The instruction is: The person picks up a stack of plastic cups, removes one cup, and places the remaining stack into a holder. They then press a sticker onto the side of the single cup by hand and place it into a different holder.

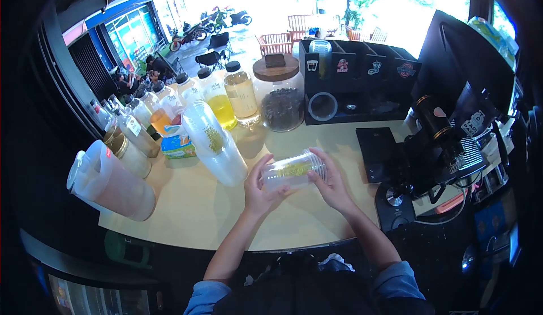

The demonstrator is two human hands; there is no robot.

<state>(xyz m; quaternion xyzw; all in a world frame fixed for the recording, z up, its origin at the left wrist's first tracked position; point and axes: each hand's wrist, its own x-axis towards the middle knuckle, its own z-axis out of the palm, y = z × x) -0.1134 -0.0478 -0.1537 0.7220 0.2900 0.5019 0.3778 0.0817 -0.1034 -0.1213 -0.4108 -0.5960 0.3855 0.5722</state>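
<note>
A short stack of clear plastic cups [293, 169] with yellow-green print lies sideways between my hands, above the counter [192, 207]. My left hand [263, 186] grips the left end of the stack. Around its right end are the fingers of my right hand [328, 180], the thumb on the cup wall. A taller stack of similar clear cups [214, 142] leans to the left of my hands. Behind the held cups is a glass jar [279, 103] with a wooden lid and dark contents.
Bottles [241, 95] line the back left, beside a blue-green packet [179, 146] and a large plastic pitcher [113, 182]. A black organizer [359, 83] stands at the back. On the right are a flat black scale [376, 148] and a grinder [434, 120]. People [155, 69] sit outside.
</note>
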